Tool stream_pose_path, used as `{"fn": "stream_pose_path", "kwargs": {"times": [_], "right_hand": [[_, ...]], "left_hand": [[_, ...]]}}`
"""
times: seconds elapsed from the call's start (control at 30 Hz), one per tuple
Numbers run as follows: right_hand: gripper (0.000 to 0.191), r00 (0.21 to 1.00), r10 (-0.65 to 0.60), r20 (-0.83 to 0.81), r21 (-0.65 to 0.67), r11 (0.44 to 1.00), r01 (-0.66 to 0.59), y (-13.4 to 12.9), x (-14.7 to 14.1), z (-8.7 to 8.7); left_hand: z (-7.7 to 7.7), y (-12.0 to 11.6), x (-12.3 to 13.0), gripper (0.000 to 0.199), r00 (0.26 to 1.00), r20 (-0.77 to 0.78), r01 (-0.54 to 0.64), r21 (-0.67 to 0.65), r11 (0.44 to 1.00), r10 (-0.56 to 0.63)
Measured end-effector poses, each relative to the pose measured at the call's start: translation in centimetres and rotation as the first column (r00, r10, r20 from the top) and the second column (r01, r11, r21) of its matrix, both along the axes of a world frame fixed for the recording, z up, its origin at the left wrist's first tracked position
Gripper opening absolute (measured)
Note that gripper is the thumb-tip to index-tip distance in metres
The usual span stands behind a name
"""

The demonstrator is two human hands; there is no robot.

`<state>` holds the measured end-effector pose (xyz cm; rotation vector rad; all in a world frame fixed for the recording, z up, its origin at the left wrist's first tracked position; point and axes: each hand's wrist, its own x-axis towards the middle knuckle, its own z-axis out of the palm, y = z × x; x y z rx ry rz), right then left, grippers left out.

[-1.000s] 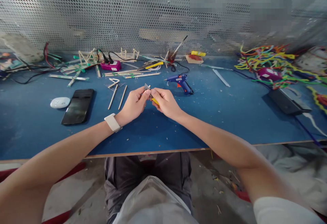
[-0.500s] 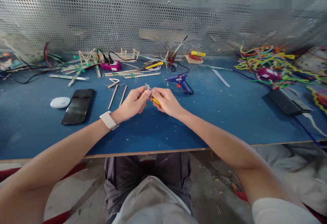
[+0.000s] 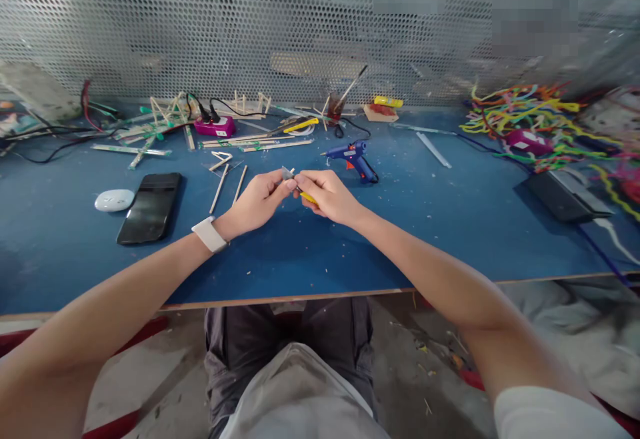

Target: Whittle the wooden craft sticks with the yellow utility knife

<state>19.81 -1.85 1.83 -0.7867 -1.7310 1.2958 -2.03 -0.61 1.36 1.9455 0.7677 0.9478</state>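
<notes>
Clamping a yellow tool (image 3: pixel 309 197), the right hand (image 3: pixel 334 197) meets the left hand (image 3: pixel 256 203), which pinches a small grey piece (image 3: pixel 287 173) left of the blue glue gun (image 3: pixel 352 154).

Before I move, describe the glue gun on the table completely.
The glue gun has a smooth blue body, plastic by its look, with an orange-red trigger and a narrow nozzle. It lies on its side on the blue table, nozzle towards the left, handle slanting down to the right. Neither the left hand nor the right hand touches it. Whether it is hot cannot be told.
</notes>
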Motion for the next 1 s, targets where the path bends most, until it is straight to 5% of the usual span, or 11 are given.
{"fn": "stream_pose_path", "kwargs": {"times": [0.47, 1.0], "right_hand": [[0.068, 0.977, -0.213, -0.026, 0.085, 0.973, 0.214, -1.6, -1.6, -0.5], [0.068, 0.938, -0.333, -0.098, 0.078, 0.937, 0.34, -2.6, -3.2, -0.8]], "left_hand": [[0.6, -0.5, 0.8, 0.067, 0.991, 0.073, -0.12, 0.096, 0.988, 0.114], [0.4, -1.2, 1.7, 0.069, 0.971, 0.17, -0.175, 0.03, 0.984, 0.167]]}}
